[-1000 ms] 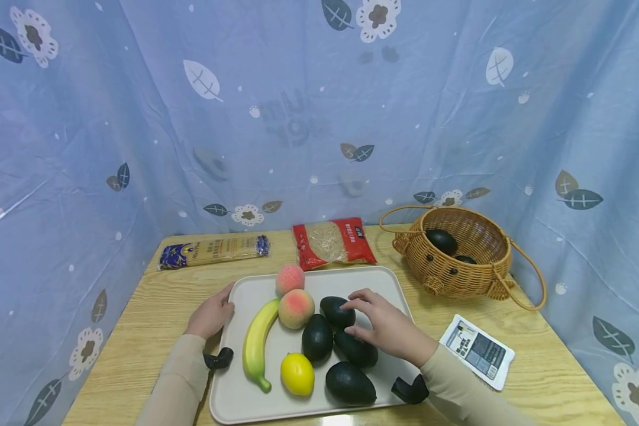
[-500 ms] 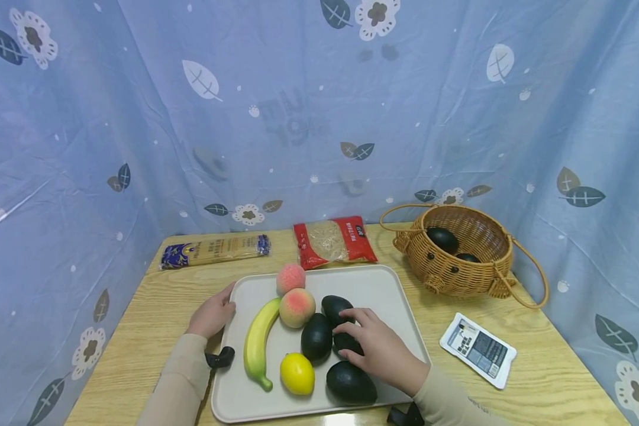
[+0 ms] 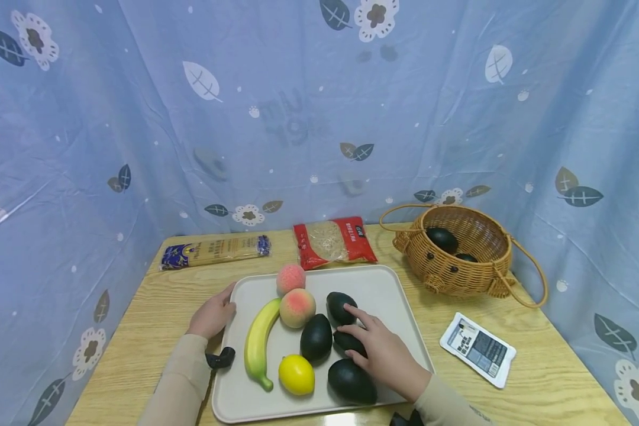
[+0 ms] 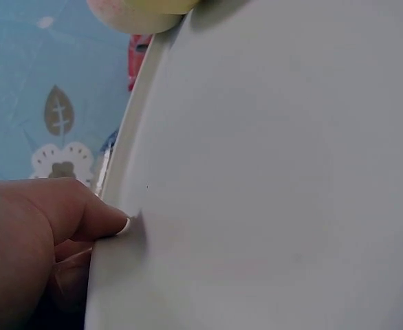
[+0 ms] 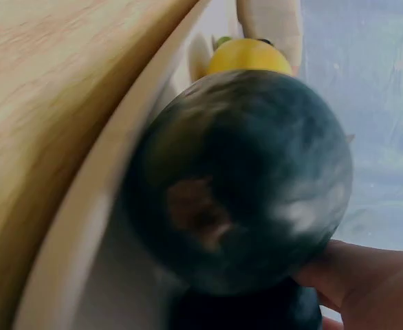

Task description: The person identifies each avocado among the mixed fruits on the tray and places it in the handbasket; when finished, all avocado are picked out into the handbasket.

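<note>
My left hand (image 3: 211, 315) grips the left rim of the cream tray (image 3: 386, 290); in the left wrist view the thumb (image 4: 102, 218) lies over the rim, fingers below. My right hand (image 3: 389, 355) reaches over the tray's right half, thumb and fingers curled around a dark avocado (image 3: 344, 341). One fingertip touches the avocado behind (image 3: 338, 306). Two more avocados lie close by, one to the left (image 3: 316, 338) and one in front (image 3: 351, 381). That front avocado (image 5: 243, 179) largely blocks the right wrist view.
A banana (image 3: 258, 343), a lemon (image 3: 297, 374) and two peaches (image 3: 297, 308) share the tray. Behind it lie a noodle packet (image 3: 215, 251) and a red bag (image 3: 334, 241). At right stand a wicker basket (image 3: 458, 278) holding dark avocados and a white pouch (image 3: 478, 350).
My right hand has come down and toward me from the rear avocado onto the one in front of it. The rear avocado has shifted slightly right. My left hand stays on the rim.
</note>
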Demonstrator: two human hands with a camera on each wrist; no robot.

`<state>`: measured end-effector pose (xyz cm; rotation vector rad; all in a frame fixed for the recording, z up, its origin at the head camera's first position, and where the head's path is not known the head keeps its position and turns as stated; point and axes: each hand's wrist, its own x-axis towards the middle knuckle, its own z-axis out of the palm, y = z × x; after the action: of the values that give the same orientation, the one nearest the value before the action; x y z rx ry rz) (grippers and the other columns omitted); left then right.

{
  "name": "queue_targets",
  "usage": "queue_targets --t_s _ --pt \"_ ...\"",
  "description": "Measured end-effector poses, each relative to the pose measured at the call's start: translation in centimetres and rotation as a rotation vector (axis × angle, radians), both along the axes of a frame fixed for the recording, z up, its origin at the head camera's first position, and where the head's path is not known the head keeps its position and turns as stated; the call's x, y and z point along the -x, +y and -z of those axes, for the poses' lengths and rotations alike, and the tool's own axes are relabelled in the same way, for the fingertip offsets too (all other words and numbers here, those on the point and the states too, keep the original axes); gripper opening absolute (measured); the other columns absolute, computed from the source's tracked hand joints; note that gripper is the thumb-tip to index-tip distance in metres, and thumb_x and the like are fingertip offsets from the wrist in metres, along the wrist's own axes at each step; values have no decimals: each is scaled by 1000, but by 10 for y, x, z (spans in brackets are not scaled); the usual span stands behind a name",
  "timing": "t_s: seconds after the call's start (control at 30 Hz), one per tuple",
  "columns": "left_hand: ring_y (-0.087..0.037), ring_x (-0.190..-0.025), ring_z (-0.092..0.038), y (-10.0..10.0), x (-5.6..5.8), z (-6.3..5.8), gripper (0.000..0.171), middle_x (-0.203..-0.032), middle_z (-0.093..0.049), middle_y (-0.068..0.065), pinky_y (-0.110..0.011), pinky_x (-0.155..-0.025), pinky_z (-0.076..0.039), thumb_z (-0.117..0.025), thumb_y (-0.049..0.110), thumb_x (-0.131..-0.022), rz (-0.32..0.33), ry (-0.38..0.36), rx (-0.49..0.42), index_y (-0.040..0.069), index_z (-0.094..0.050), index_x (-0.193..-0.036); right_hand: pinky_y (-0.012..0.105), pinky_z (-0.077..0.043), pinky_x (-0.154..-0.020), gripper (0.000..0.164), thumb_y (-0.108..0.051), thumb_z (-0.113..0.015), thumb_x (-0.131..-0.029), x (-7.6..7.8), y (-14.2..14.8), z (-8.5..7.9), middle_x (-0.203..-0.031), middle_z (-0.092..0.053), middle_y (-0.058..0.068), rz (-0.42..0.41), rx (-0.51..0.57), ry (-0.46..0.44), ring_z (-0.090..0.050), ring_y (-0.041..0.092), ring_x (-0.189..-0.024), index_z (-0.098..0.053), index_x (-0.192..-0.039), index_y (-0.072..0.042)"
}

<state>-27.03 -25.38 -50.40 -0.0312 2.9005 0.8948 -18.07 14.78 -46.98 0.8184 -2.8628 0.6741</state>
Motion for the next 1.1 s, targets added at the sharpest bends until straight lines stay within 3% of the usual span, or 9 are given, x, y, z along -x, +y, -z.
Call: queue_targets --t_s 0.17,0.43,0.57,0.77,0.97,1.1 --pt "-24 -72 -58 0 0 -1 64 -111 -72 -17 -44 -69 -50 -48 21 -103 -2 -2 0 7 -35 -163 48 -59 -85 49 -24 -87 -87 2 3 3 -163 -41 6 -3 16 -19 -62 34 -126 -72 -133 -19" --pt "-23 -69 -57 0 1 -2 64 -107 -72 -16 -42 -68 -49 -47 22 -103 10 0 -6 5 -34 -163 42 -59 -84 47 -22 -90 -83 0 4 4 -159 -49 4 3 56 41 -69 24 -117 -76 -128 -17" --pt "-24 -72 -58 1 0 -3 63 -109 -72 -17 -43 -69 -49 -47 21 -103 7 -4 -2 5 -35 -163 41 -59 -84 47 -21 -91 -81 0 3 5 -150 -57 3 20 82 94 -69 20 -114 -77 -126 -18" --pt "-28 -84 -62 1 1 -2 63 -120 -71 -20 -52 -80 -52 -46 22 -103 -2 -7 10 6 -36 -163 42 -58 -88 48 -18 -91 -78 3 4 2 -129 -66 -1 35 140 159 -69 19 -111 -76 -124 -20" --pt "-28 -82 -61 0 0 -1 63 -114 -72 -18 -49 -76 -51 -46 22 -102 -4 -5 8 6 -36 -163 43 -57 -90 48 -18 -91 -79 7 9 -5 -129 -66 -3 69 167 137 -68 19 -112 -76 -124 -20" --pt "-27 -81 -62 1 0 -2 63 -119 -71 -20 -47 -74 -51 -46 22 -103 -6 -12 7 7 -35 -163 44 -58 -91 49 -18 -93 -78 10 14 -10 -128 -66 -3 87 189 148 -68 19 -112 -76 -124 -20"
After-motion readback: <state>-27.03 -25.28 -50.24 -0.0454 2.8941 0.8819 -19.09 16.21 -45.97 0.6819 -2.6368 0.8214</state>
